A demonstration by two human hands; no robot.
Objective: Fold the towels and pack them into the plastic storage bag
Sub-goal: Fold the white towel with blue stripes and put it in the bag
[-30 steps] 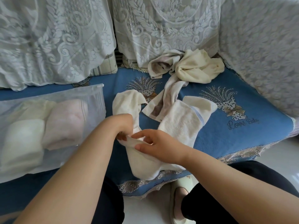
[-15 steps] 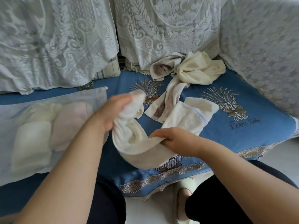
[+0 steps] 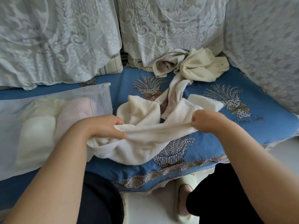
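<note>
A cream white towel (image 3: pixel 145 126) is stretched between both hands above the front of the blue sofa cushion (image 3: pixel 202 143). My left hand (image 3: pixel 103 126) grips its left end and my right hand (image 3: pixel 208 120) pinches its right end. The towel's middle sags onto the cushion. A clear plastic storage bag (image 3: pixel 97 101) lies to the left, holding several folded towels, white and pale pink. Further back, a grey-brown towel (image 3: pixel 169 97) and a yellowish towel (image 3: pixel 200 68) lie crumpled together.
Lace-covered cushions (image 3: pixel 56 38) line the sofa back and the right side. The cushion's trimmed front edge (image 3: pixel 161 178) runs just ahead of my knees. A foot in a pale slipper (image 3: pixel 184 196) stands on the white floor below.
My hands have moved apart, pulling the towel out lengthwise. The left hand dropped from its raised position and the right hand shifted right along the towel.
</note>
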